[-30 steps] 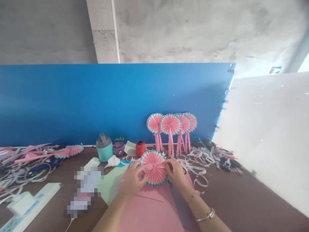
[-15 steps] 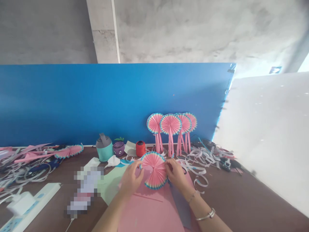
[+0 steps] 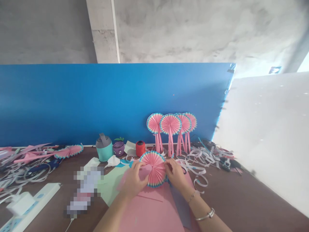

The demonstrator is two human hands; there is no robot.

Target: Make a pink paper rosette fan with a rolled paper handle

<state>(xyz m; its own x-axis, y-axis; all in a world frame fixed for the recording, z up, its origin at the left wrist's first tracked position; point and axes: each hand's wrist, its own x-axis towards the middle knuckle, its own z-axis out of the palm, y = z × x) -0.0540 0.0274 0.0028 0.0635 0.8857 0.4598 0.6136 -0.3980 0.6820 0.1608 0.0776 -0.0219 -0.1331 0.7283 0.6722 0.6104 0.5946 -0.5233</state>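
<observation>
A round pleated pink paper fan (image 3: 155, 166) with a blue and cream edge stands between my hands, over pink paper sheets (image 3: 149, 212). Pinched on its right edge is my right hand (image 3: 174, 172). My left hand (image 3: 136, 178) is at the fan's left side, thumb and fingers apart, with its fingertips near a smooth pink paper piece (image 3: 145, 172). Whether the left fingers touch that piece or the fan is hard to tell. A thin pink strip (image 3: 151, 198) lies on the sheets below the fan.
Several finished-looking fans (image 3: 170, 124) lean on the blue partition (image 3: 108, 96). Before it stand a teal container (image 3: 104, 149), a purple pot (image 3: 118, 148) and a red thread spool (image 3: 140, 148). Paper strips (image 3: 200, 158) pile up right; a power strip (image 3: 36, 203) lies left.
My left hand has moved slightly right and down, over the fan's lower left. The fan has shifted a little left and its lower left gap is now covered. My right hand has hardly moved.
</observation>
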